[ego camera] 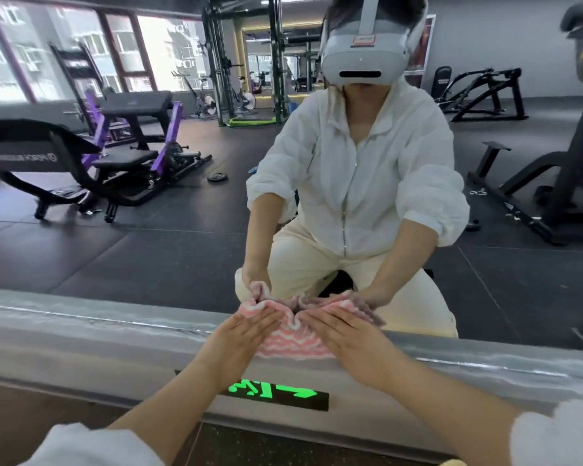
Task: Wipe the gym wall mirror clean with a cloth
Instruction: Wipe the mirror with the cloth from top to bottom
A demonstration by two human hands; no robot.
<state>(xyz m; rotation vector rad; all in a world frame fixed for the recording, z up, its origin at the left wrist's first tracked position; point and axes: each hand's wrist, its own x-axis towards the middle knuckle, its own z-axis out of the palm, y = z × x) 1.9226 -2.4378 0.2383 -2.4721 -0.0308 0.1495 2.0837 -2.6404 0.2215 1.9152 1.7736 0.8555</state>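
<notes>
Both hands — left (241,334), right (342,338) — press flat, fingers straight, on the cloth (292,343) bunched at the mirror (148,230)'s bottom edge, probably touching glass. Wiping is under way — next, slide it sideways.

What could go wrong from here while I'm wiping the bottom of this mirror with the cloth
The cloth is bunched between the left hand and right hand, so it may only smear a narrow strip of the mirror. Both hands press flat with no real grip, so the cloth could slip off the silver ledge. You're crouched and reaching, so leaning harder might tip you forward.
</notes>
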